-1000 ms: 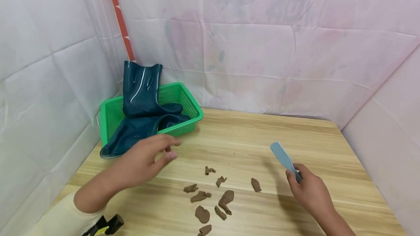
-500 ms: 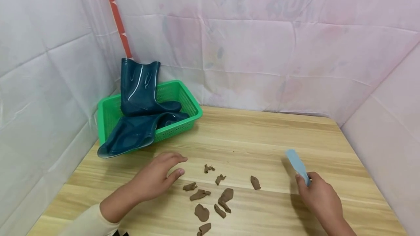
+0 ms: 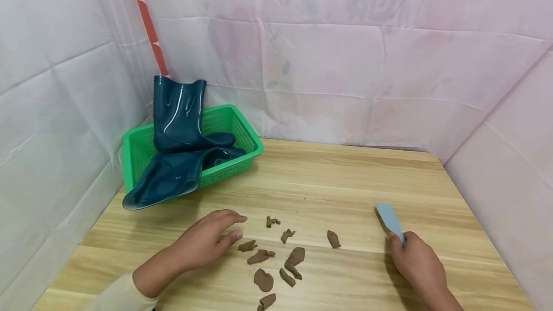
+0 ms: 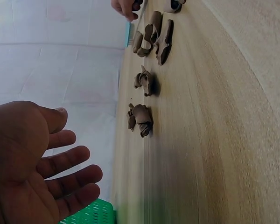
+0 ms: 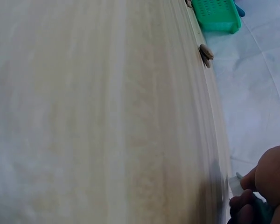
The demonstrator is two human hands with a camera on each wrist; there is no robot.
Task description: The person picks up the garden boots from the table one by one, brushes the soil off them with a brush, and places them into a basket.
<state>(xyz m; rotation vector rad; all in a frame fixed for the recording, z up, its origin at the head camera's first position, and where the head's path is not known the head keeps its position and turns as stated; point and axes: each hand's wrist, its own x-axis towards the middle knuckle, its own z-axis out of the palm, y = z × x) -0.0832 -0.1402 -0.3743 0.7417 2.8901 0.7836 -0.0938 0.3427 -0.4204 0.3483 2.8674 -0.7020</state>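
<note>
My right hand (image 3: 419, 260) grips the handle of a light blue brush (image 3: 389, 218), low over the right side of the table. Pale bristles show under the brush's blue back (image 4: 127, 34) in the left wrist view. My left hand (image 3: 206, 240) hovers with loosely bent fingers, holding nothing, just left of the scattered brown clay-like scraps. Closest to it are a small curled scrap (image 3: 247, 245) and a longer scrap (image 3: 261, 256). A flat round piece (image 3: 263, 280) lies nearer the front, and one scrap (image 3: 333, 239) sits apart on the right.
A green basket (image 3: 235, 169) stands at the back left of the wooden table (image 3: 345, 176). One dark teal rubber boot (image 3: 178, 116) stands upright in it; another boot (image 3: 166, 176) lies over its front rim. White cloth walls (image 3: 319, 61) enclose the table.
My left hand has come down from beside the basket to near the scraps. My right hand has moved slightly right and lowered the brush. The scraps lie as before.
</note>
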